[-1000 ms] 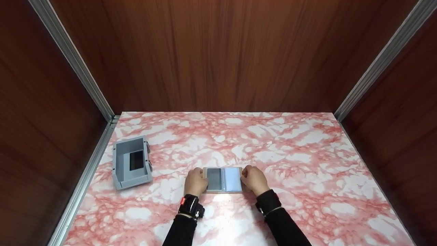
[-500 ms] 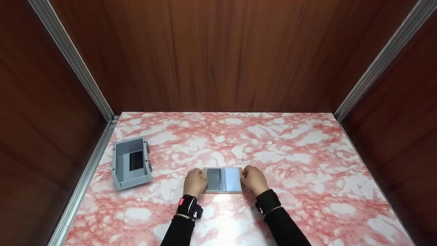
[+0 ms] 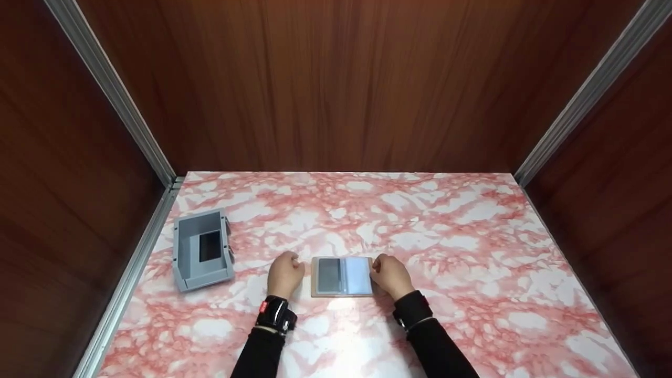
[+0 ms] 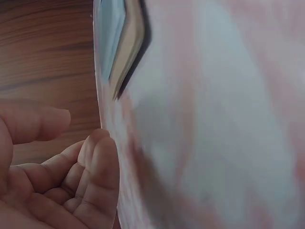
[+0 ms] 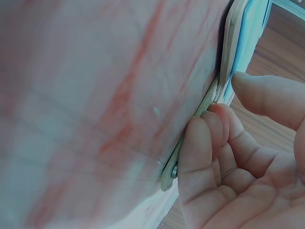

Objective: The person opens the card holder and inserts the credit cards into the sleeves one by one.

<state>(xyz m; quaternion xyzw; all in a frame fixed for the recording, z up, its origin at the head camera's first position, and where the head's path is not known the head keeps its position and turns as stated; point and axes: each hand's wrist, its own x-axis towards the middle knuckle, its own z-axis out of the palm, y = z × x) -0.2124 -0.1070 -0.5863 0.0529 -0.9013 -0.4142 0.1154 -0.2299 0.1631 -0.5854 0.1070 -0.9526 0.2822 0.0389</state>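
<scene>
A tan card holder [image 3: 314,283] lies spread flat on the table, with a dark grey clear sleeve on its left half and a pale one on its right. My left hand [image 3: 286,275] is off to its left with a gap between; in the left wrist view the fingers [image 4: 102,167] curl loosely, thumb apart, and hold nothing. At the right edge, my right hand [image 3: 391,274] pinches the card holder. The right wrist view shows the thumb [image 5: 252,86] at the sleeves' edge and curled fingers against a tan strap [image 5: 167,179] with a metal snap.
A grey open-front plastic bin [image 3: 202,275] with a dark rectangle in it stands at the left of the red-and-white marbled table [image 3: 446,231]. Wooden walls [image 3: 336,89] with metal corner rails [image 3: 113,86] enclose the back and both sides.
My left hand has let go of the card holder's left edge and moved left, away from it. My right hand and the card holder have stayed in place.
</scene>
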